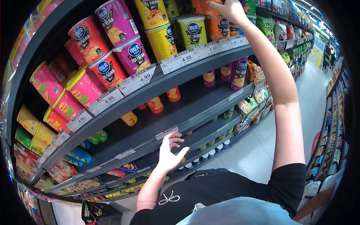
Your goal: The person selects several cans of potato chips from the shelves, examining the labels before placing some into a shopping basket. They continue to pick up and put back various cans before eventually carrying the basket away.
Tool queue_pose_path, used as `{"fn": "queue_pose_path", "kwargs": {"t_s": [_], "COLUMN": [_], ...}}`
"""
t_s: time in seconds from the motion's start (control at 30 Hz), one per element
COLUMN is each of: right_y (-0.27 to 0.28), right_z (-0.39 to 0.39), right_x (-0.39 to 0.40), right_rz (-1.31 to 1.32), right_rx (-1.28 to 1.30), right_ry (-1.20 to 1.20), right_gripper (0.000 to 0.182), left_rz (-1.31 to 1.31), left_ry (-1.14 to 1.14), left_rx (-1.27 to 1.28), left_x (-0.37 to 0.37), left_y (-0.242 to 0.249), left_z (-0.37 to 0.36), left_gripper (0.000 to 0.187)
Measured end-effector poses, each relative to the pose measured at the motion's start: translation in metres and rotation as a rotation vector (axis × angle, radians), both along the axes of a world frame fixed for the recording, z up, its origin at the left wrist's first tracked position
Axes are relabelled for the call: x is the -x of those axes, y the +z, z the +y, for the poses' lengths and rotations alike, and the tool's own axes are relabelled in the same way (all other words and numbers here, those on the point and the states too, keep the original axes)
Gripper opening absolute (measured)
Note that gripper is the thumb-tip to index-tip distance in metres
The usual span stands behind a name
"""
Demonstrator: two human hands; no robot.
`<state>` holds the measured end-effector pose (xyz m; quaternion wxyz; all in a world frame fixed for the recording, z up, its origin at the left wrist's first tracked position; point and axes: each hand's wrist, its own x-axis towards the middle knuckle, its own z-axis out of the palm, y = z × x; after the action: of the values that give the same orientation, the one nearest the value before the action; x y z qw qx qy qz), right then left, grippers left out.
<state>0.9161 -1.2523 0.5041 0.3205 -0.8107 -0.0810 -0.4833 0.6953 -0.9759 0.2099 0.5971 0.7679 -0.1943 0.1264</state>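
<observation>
My right hand (228,10) is raised to the top shelf, at the upper edge of the view. Its thumb stretches across the front of an upper orange chip can (211,10); its other fingers are cut off, so a grip cannot be confirmed. Below that stands another orange chip can (217,28), beside a green chip can (192,32). Lower down, my left hand (170,152) hangs in the air before the shelves, fingers apart and holding nothing. Yellow (162,41), purple (131,54) and red chip cans (107,69) stand further left on the same shelf.
A price-label strip (187,59) runs along the upper shelf edge. Lower shelves (187,105) hold scattered cans and bags. A black basket (101,213) is at the lower left. The tiled aisle (300,108) lies to the right, with more shelving (333,123) opposite.
</observation>
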Motion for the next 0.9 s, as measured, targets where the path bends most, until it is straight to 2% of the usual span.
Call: {"fn": "queue_pose_path", "kwargs": {"t_s": [0.3,0.43,0.57,0.63,0.67,0.7,0.73,0.77,0.8,0.83,0.87,0.9], "right_y": [0.001,-0.001,-0.002,-0.001,-0.018,-0.014,-0.018,-0.028,-0.037,-0.05,-0.069,-0.097], "right_z": [-0.002,-0.002,-0.003,-0.001,-0.01,-0.005,0.002,-0.02,-0.007,0.004,0.03,0.037], "right_x": [0.01,0.001,0.0,0.02,-0.009,0.02,0.041,-0.001,0.033,0.067,0.107,0.12], "right_rz": [-0.033,-0.152,-0.124,0.001,-0.331,-0.169,-0.226,-0.559,-0.65,-0.465,-0.401,-0.457], "right_rx": [-0.011,0.027,0.078,0.081,0.217,0.159,0.216,0.459,0.451,0.38,0.23,0.084], "right_ry": [0.069,0.0,-0.057,0.034,-0.21,-0.134,-0.239,-0.444,-0.24,-0.081,0.196,0.455], "right_gripper": [0.058,0.06,0.06,0.064,0.071,0.08,0.074,0.058,0.062,0.051,0.042,0.036], "left_rz": [0.034,0.038,0.022,0.008,0.004,0.002,-0.006,0.01,0.036,0.065,0.064,0.068], "left_ry": [0.003,-0.006,-0.007,-0.005,0.002,0.025,0.042,0.054,0.069,0.086,0.111,0.129], "left_rx": [-0.003,0.0,0.0,0.002,0.009,0.019,-0.073,-0.045,-0.056,-0.062,-0.063,-0.064], "left_x": [0.003,0.002,0.002,0.002,0.003,0.005,0.008,0.011,0.012,0.015,0.018,0.02], "left_y": [0.001,0.001,0.003,0.003,0.001,-0.001,0.002,-0.002,-0.003,-0.005,-0.011,-0.017], "left_z": [0.0,-0.001,-0.002,-0.001,-0.001,0.0,0.002,0.004,0.006,0.008,0.013,0.016], "left_gripper": [0.064,0.064,0.064,0.063,0.063,0.062,0.061,0.059,0.058,0.057,0.055,0.054]}}
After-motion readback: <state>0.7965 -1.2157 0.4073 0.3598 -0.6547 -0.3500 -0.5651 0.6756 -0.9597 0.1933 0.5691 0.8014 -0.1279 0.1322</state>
